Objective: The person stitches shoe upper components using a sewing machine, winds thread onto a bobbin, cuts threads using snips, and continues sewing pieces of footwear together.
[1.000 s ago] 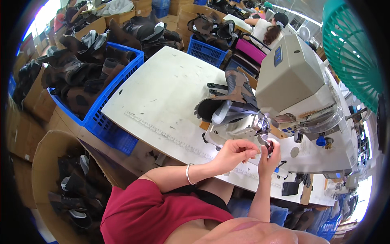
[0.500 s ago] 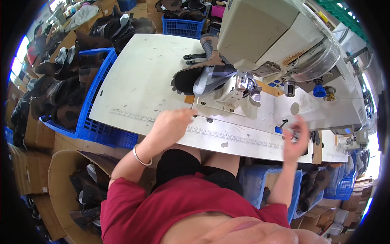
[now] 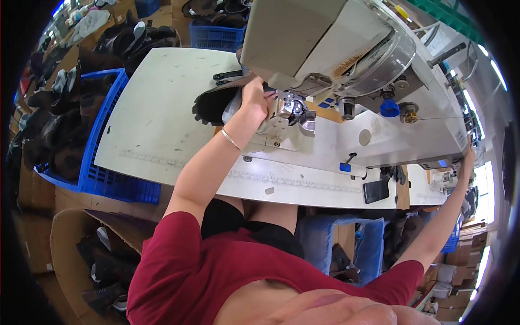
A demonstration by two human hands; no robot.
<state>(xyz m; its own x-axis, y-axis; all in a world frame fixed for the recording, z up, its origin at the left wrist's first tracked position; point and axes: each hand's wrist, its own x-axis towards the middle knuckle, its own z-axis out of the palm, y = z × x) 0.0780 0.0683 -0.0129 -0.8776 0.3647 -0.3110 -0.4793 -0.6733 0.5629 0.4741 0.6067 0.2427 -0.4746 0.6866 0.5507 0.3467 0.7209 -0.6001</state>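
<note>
A large cream sewing machine [image 3: 325,38] stands on a white work table [image 3: 162,108]. My left hand [image 3: 253,97] reaches up under the machine head and rests on a dark shoe upper [image 3: 216,104] lying beside the needle area [image 3: 295,105]. My right hand [image 3: 467,160] is stretched far to the right, at the end of the table near the machine's side; its fingers are mostly hidden at the picture's rim. A thin bracelet sits on my left wrist.
A blue crate [image 3: 103,162] full of dark boots stands left of the table. A second blue crate [image 3: 216,35] sits behind it. A cardboard box [image 3: 65,254] with shoe pieces is at lower left. A black phone [image 3: 376,190] lies on the table's front edge.
My left hand has moved from the table's front edge up onto the shoe upper by the needle. My right arm has swung further out to the right. The view has tilted closer to the machine.
</note>
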